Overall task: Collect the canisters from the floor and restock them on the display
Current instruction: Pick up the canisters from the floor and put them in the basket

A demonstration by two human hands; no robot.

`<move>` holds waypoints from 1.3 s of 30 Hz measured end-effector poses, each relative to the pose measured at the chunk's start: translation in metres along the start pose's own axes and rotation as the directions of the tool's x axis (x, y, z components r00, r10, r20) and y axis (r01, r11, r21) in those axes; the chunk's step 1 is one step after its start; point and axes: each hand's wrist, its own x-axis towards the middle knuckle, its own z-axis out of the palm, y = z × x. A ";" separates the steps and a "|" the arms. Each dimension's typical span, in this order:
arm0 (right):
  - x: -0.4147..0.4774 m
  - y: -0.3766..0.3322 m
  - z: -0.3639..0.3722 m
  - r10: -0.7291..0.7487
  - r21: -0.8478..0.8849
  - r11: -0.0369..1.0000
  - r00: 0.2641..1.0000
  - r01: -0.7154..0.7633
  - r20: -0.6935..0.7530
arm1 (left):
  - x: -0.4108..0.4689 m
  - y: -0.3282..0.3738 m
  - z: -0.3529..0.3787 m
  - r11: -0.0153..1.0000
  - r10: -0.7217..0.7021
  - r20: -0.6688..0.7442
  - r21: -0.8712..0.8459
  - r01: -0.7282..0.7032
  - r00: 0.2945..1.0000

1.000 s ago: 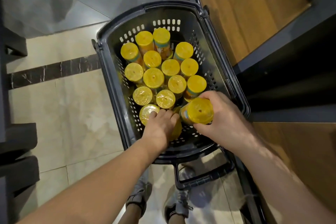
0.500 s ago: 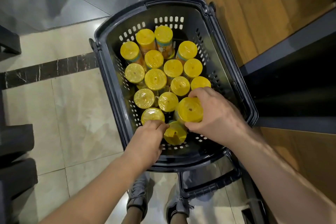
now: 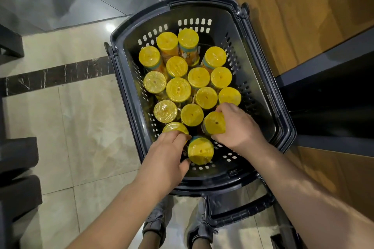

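A dark grey shopping basket (image 3: 129,95) stands on the floor, filled with several upright canisters with yellow lids (image 3: 178,89). My right hand (image 3: 239,127) grips one yellow-lidded canister (image 3: 214,125) down in the basket's near right part, beside the others. My left hand (image 3: 167,154) curls round the nearest canister (image 3: 200,150) at the basket's near wall, thumb below it and fingers above. That hand partly hides another canister (image 3: 174,127) behind it.
A wooden display shelf (image 3: 293,12) with a dark edge runs along the right, a dark gap (image 3: 332,103) beneath it. Black shelving (image 3: 18,168) stands at the left. The basket's handle (image 3: 238,210) and my shoes (image 3: 155,226) lie below on the tiled floor (image 3: 70,127).
My right hand has lowered its canister into the basket among the others. The near canister under my left hand has gone from tilted to upright.
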 end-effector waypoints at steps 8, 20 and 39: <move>0.006 -0.002 0.026 0.021 -0.169 0.986 0.997 -0.007 0.080 | 0.000 -0.004 -0.026 1.000 0.019 -0.094 0.008 -0.018 0.995; -0.120 -0.080 -0.193 -0.049 -0.250 0.968 0.980 -0.001 -0.194 | -0.032 0.123 -0.208 0.912 0.197 -0.175 0.394 -0.115 0.965; -0.454 -0.174 -0.489 0.314 -0.006 0.890 0.624 -0.455 -0.716 | -0.154 0.467 -0.463 0.463 0.824 -0.059 0.643 -0.610 0.563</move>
